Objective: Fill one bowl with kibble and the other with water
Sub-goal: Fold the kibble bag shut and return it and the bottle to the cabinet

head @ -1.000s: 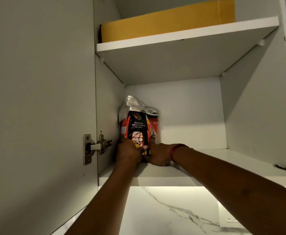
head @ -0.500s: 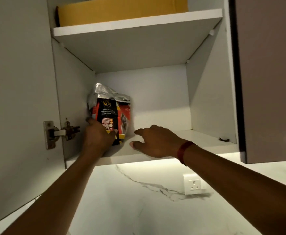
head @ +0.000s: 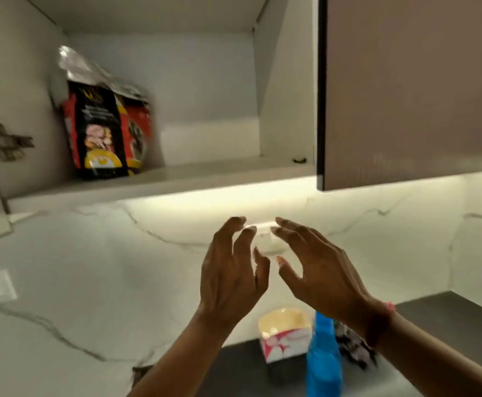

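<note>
**Both hands empty in mid-air, kibble bag up on the cabinet shelf**

From my feed, the kibble bag (head: 105, 124) stands on the bottom shelf (head: 205, 174) of the open wall cabinet, pushed into the left rear corner against the side wall. Its crumpled silver top leans a little to the left, and the black, red and yellow front faces me (the print is too blurred to read). Nothing is touching it.

My left hand (head: 231, 279) and right hand (head: 317, 270) are both raised in front of the marble wall (head: 91, 267), below the shelf and well apart from the bag. Each has its fingers spread and loosely curled, palms turned toward each other, and neither holds anything. The fingertips come close to one another without meeting. A red band (head: 388, 306) sits on the right wrist.

The left cabinet door's hinge (head: 3, 141) shows at the left edge, and the neighbouring cabinet door (head: 411, 87) to the right is closed, with a light strip glowing beneath.

Down on the dark bench (head: 448, 319) I can see a small red-and-white carton (head: 285, 336), a blue item (head: 324, 359) just beside it, and something dark and patterned partly hidden behind my right wrist. I see no bowls in this view.
</note>
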